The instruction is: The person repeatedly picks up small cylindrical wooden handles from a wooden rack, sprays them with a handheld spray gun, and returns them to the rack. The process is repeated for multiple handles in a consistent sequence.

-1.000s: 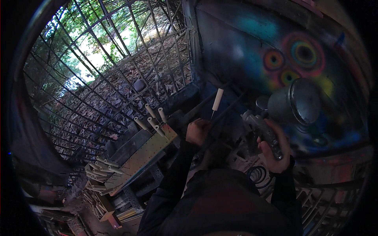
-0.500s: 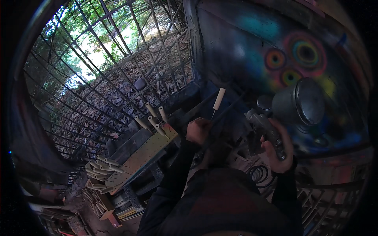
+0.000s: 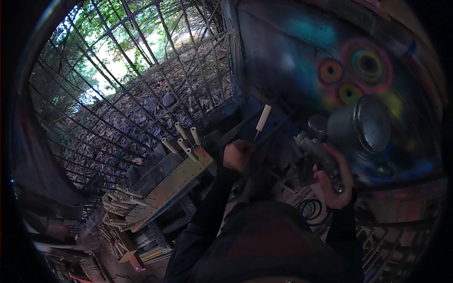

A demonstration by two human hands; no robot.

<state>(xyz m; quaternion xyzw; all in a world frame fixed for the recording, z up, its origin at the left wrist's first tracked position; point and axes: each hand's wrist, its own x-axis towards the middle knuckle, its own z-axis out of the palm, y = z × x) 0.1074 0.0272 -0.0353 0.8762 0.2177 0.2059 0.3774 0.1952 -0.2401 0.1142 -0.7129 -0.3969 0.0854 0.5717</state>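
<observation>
My left hand (image 3: 237, 155) is closed around a thin wire rod, and a cream cylindrical piece (image 3: 264, 118) is stuck upright on its far end, leaning a little right. My right hand (image 3: 338, 179) grips a grey metal spray gun (image 3: 318, 153) with a large round metal cup (image 3: 355, 125) on it. The gun's nose points left, toward the cream piece, with a gap between them. Left of my left hand, several similar cream cylinders (image 3: 181, 137) stand on wires in a long wooden board (image 3: 174, 188) full of small holes. More cylinders (image 3: 120, 203) lean at the board's near left end.
A barred metal grille (image 3: 155, 61) runs along the far left, with dry leaves behind it. A dark panel sprayed with coloured rings (image 3: 349, 70) rises at the right. A coiled black hose (image 3: 309, 210) hangs below my right hand. Thin sticks (image 3: 118, 245) lie in a box at lower left.
Hardly anything differs. Both hands keep their places, and the cream piece and spray gun have shifted only very slightly in the picture.
</observation>
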